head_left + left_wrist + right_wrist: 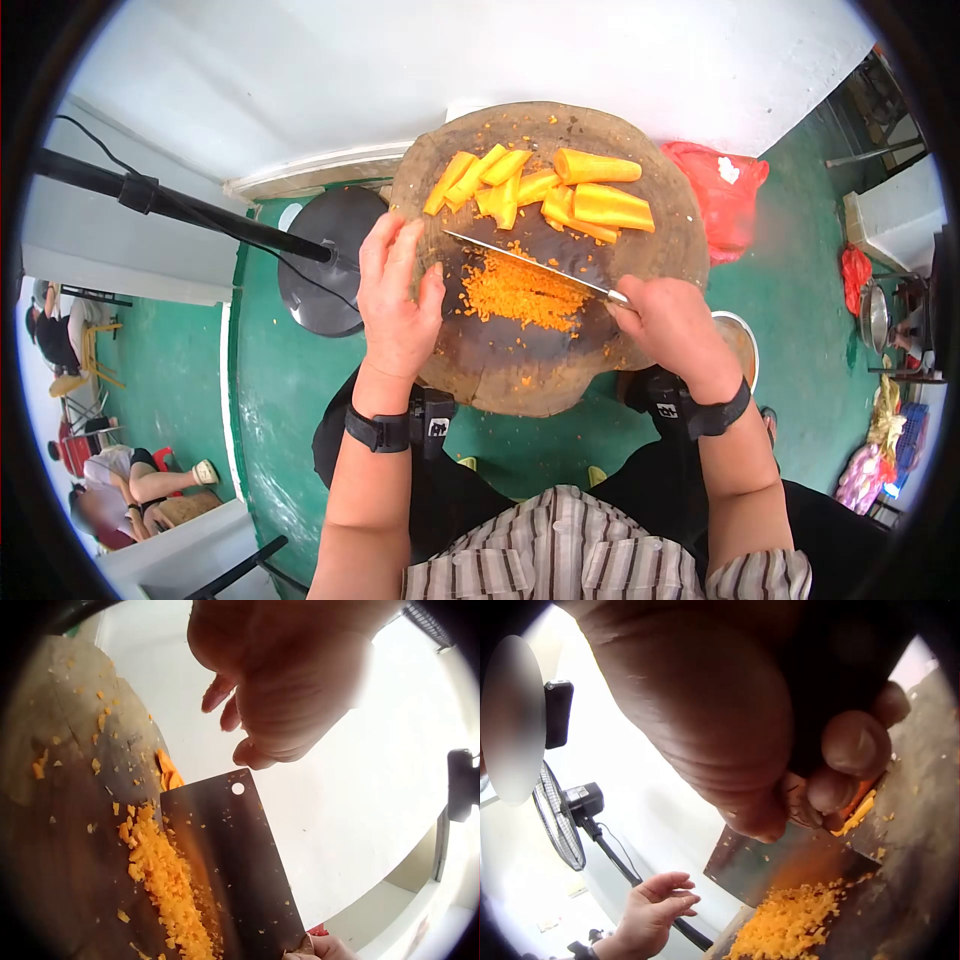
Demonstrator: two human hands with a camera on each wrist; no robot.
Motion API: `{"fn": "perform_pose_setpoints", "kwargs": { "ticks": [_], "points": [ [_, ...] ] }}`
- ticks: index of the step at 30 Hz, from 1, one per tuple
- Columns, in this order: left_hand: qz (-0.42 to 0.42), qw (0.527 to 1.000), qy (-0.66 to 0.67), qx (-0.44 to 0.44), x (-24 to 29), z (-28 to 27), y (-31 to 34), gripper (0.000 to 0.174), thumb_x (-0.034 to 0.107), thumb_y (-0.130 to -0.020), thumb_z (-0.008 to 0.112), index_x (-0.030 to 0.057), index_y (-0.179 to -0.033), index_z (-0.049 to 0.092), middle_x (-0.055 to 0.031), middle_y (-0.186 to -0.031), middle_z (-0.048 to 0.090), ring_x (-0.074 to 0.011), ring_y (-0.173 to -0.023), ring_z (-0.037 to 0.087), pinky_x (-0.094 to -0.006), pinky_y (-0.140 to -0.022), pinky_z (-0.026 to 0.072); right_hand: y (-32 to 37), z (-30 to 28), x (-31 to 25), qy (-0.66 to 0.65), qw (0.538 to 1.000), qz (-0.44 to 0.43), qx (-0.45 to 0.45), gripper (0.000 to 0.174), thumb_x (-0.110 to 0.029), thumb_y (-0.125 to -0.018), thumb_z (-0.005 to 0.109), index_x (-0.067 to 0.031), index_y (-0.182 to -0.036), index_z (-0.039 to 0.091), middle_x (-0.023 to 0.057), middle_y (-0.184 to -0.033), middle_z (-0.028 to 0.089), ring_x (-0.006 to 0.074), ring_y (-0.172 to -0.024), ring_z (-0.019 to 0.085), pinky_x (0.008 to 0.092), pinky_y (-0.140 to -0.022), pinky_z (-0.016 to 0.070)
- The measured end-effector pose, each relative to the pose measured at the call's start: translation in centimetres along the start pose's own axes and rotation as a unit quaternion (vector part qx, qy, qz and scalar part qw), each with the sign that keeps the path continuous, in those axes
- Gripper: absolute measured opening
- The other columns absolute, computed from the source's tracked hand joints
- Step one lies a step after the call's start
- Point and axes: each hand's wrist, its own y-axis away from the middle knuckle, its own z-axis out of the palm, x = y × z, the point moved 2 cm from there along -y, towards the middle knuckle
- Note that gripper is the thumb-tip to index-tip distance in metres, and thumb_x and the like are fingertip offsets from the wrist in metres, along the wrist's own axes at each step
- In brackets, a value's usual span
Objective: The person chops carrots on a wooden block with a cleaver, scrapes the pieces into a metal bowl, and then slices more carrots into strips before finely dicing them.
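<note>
My right hand (pixel 675 325) grips the handle of a cleaver (pixel 232 855), whose broad blade stands on edge along a heap of minced orange vegetable (pixel 525 290), probably carrot. Bits of the mince stick to the blade. Past the blade's far end, my left hand (pixel 395 290) is raised at the left side of the round wooden chopping block (pixel 480 385), fingers loosely extended and holding nothing. Behind the cleaver, several peeled orange chunks (pixel 610 207) lie across the back of the block. In the right wrist view, the fingers curl round the handle and partly hide it.
A black stand fan's base (pixel 320 285) is left of the block, its pole (pixel 230 220) slanting in. On the right are a red plastic bag (pixel 715 200) and a bowl rim (pixel 752 345) beneath the block. A white wall (pixel 480 50) rises behind. Seated people are at far left.
</note>
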Motion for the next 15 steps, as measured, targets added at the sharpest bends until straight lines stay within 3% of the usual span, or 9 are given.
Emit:
{"fn": "perform_pose_setpoints", "kwargs": {
  "ticks": [4, 8, 11, 13, 14, 15],
  "points": [
    [0.081, 0.996, -0.031, -0.031, 1.1, -0.7, -0.7, 0.057, -0.009, -0.065, 0.061, 0.0023, -0.12, 0.052, -0.0154, -0.129, 0.047, -0.0328, -0.12, 0.046, -0.0394, -0.101, 0.0372, 0.2, -0.3, -0.9, -0.035, 0.999, -0.007, -0.008, 0.02, -0.023, -0.081, 0.062, -0.0045, -0.079, 0.055, 0.0169, -0.063, 0.058, 0.0363, -0.065, 0.06, 0.0459, -0.058, 0.047],
    [0.084, 0.991, -0.073, -0.077, 1.7, 0.4, -0.8, 0.059, -0.008, -0.062, 0.063, 0.0036, -0.119, 0.053, -0.0159, -0.129, 0.046, -0.0337, -0.121, 0.045, -0.0406, -0.101, 0.0363, 0.2, 0.4, -0.7, 0.005, 1.0, -0.014, -0.02, 0.021, -0.023, -0.081, 0.063, -0.0043, -0.078, 0.055, 0.0164, -0.063, 0.058, 0.0358, -0.064, 0.06, 0.0453, -0.058, 0.0472],
    [0.128, 0.979, -0.134, -0.09, 2.5, -0.4, -1.3, 0.058, -0.005, -0.059, 0.067, 0.0037, -0.115, 0.055, -0.0145, -0.124, 0.05, -0.0335, -0.116, 0.048, -0.0402, -0.097, 0.0385, 0.6, -0.5, -1.8, 0.001, 0.999, -0.025, -0.029, 0.02, -0.022, -0.08, 0.063, -0.0042, -0.079, 0.054, 0.0157, -0.062, 0.058, 0.0358, -0.063, 0.06, 0.0448, -0.057, 0.0472],
    [0.156, 0.969, -0.142, -0.131, 2.7, -1.1, -1.5, 0.05, 0.0, -0.056, 0.071, 0.0039, -0.105, 0.059, -0.0112, -0.114, 0.056, -0.0316, -0.105, 0.053, -0.0395, -0.089, 0.0425, 1.0, -1.2, -2.5, -0.011, 0.999, -0.027, -0.031, 0.021, -0.022, -0.079, 0.064, -0.0043, -0.079, 0.054, 0.0147, -0.062, 0.058, 0.0354, -0.062, 0.06, 0.0443, -0.056, 0.0472],
    [0.168, 0.97, -0.121, -0.13, 2.6, -1.4, -1.5, 0.038, 0.003, -0.055, 0.073, 0.0041, -0.091, 0.06, -0.0077, -0.098, 0.061, -0.0294, -0.091, 0.057, -0.0388, -0.079, 0.0455, 1.1, -0.8, -2.4, -0.013, 0.999, -0.027, -0.03, 0.021, -0.022, -0.079, 0.064, -0.0043, -0.079, 0.054, 0.0147, -0.062, 0.058, 0.0354, -0.062, 0.06, 0.0443, -0.056, 0.0472],
    [0.171, 0.969, -0.124, -0.13, 2.1, -1.0, -1.1, 0.038, 0.003, -0.055, 0.073, 0.0041, -0.091, 0.06, -0.0077, -0.098, 0.061, -0.0294, -0.091, 0.057, -0.0388, -0.079, 0.0455, 1.1, -0.1, -2.2, -0.006, 0.999, -0.036, -0.036, 0.021, -0.022, -0.079, 0.064, -0.0043, -0.079, 0.054, 0.0144, -0.062, 0.058, 0.0349, -0.062, 0.06, 0.044, -0.056, 0.0472]
  ]
}}
